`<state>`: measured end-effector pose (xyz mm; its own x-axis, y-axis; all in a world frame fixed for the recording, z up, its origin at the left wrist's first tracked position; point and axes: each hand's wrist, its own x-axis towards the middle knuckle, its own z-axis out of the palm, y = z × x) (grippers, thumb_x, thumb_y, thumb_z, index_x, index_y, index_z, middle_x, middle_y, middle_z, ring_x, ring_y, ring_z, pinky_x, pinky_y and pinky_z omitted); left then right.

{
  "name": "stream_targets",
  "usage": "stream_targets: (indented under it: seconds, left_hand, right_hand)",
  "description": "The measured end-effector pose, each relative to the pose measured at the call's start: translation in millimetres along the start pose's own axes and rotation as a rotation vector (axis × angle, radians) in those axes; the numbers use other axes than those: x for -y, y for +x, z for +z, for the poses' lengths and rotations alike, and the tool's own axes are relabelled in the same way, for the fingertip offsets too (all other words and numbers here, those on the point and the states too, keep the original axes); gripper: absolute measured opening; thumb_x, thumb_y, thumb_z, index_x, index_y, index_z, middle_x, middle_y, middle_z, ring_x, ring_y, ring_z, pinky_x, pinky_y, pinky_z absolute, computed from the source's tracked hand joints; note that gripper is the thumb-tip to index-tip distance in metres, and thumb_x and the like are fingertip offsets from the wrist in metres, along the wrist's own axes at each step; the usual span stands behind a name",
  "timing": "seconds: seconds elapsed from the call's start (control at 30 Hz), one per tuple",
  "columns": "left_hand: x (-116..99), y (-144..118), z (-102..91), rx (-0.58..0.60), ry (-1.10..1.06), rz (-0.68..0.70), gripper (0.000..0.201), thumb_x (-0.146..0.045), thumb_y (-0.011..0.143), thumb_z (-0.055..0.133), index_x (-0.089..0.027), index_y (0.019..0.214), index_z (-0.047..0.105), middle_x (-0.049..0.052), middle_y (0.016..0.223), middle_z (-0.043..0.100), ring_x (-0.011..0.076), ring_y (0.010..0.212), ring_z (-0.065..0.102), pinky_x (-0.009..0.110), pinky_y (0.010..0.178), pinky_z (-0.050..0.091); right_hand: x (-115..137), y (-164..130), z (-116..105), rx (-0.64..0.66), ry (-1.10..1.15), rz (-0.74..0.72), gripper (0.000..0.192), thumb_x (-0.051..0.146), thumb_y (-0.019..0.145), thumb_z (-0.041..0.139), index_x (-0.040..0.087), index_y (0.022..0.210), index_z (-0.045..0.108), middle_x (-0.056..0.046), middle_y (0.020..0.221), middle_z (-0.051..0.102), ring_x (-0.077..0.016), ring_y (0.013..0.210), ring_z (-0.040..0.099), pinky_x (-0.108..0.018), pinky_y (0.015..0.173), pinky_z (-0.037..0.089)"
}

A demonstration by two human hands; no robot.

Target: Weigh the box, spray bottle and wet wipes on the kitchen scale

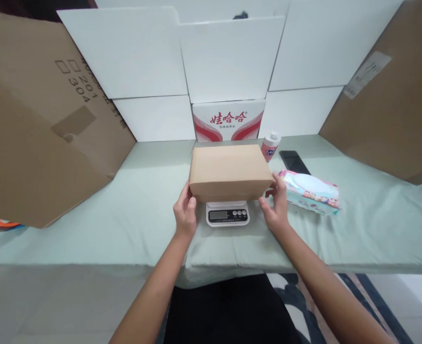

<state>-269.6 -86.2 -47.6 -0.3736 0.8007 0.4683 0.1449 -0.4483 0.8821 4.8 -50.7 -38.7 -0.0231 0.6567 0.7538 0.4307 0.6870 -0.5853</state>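
Tablecloth; half-open hands hold box.

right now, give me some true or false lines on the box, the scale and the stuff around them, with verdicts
1. The left hand is at the left end of the brown box. True.
2. The right hand is holding the bottle. False: it is at the right end of the brown box.
3. The buttons of the scale show in front of the brown box. True.
4. The phone lies on top of the colourful packet. False: it lies on the cloth, behind the packet.
5. The bottle stands upright. True.
6. The brown box is wide open. False: its top is closed.
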Motion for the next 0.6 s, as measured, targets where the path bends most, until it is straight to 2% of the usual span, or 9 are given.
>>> stream_targets:
  seconds: [0.1,0.23,0.33,0.47,0.53,0.6]
  left_hand:
    - [-0.2,-2.0,-0.9,-0.039,0.026,-0.002,0.062,-0.056,0.099,0.057,-0.022,0.150,0.061,0.013,0.154,0.063,0.0312,0.143,0.061,0.046,0.119,0.053]
    - [-3.7,-3.4,-1.3,-0.069,0.062,-0.017,0.058,-0.057,0.099,0.056,-0.021,0.143,0.068,0.013,0.143,0.071,0.0315,0.137,0.066,0.048,0.116,0.055]
    - [-10.7,6.5,-3.0,-0.049,0.059,0.004,0.058,-0.058,0.098,0.057,-0.020,0.139,0.070,0.012,0.138,0.074,0.0314,0.133,0.068,0.046,0.115,0.056]
    - [-18.0,48.8,-3.9,-0.086,0.082,0.068,0.061,-0.061,0.098,0.053,-0.020,0.140,0.069,0.010,0.136,0.074,0.0295,0.131,0.068,0.043,0.113,0.056]
    - [-12.6,78.3,0.2,-0.103,0.088,0.056,0.060,-0.062,0.100,0.049,-0.021,0.139,0.070,0.009,0.135,0.074,0.0277,0.129,0.068,0.041,0.111,0.056]
    - [0.9,105.1,8.6,-0.098,0.071,0.010,0.059,-0.062,0.100,0.047,-0.020,0.134,0.071,0.009,0.132,0.075,0.0263,0.128,0.068,0.039,0.110,0.056]
  right_hand:
    - [0.1,-1.4,-0.2,0.008,-0.005,0.040,0.073,0.046,0.098,0.059,0.032,0.164,0.033,-0.012,0.137,0.058,-0.0280,0.107,0.062,-0.039,0.074,0.054]
    - [3.3,0.0,-1.7,0.047,-0.007,0.106,0.073,0.054,0.098,0.057,0.031,0.164,0.035,-0.013,0.134,0.061,-0.0267,0.099,0.063,-0.042,0.074,0.056]
    - [16.0,14.9,-5.7,0.091,0.054,0.139,0.075,0.060,0.099,0.056,0.034,0.165,0.034,-0.012,0.142,0.059,-0.0277,0.107,0.063,-0.043,0.079,0.059]
    - [34.1,56.5,-0.5,0.136,0.145,0.166,0.076,0.066,0.099,0.054,0.039,0.167,0.031,-0.009,0.154,0.053,-0.0291,0.120,0.062,-0.045,0.091,0.061]
    - [28.5,77.6,14.3,0.151,0.170,0.193,0.077,0.068,0.099,0.053,0.041,0.167,0.029,-0.009,0.154,0.052,-0.0289,0.122,0.061,-0.044,0.091,0.062]
    - [8.9,92.5,36.6,0.149,0.178,0.227,0.080,0.072,0.098,0.051,0.042,0.168,0.026,-0.010,0.154,0.051,-0.0285,0.121,0.062,-0.045,0.091,0.062]
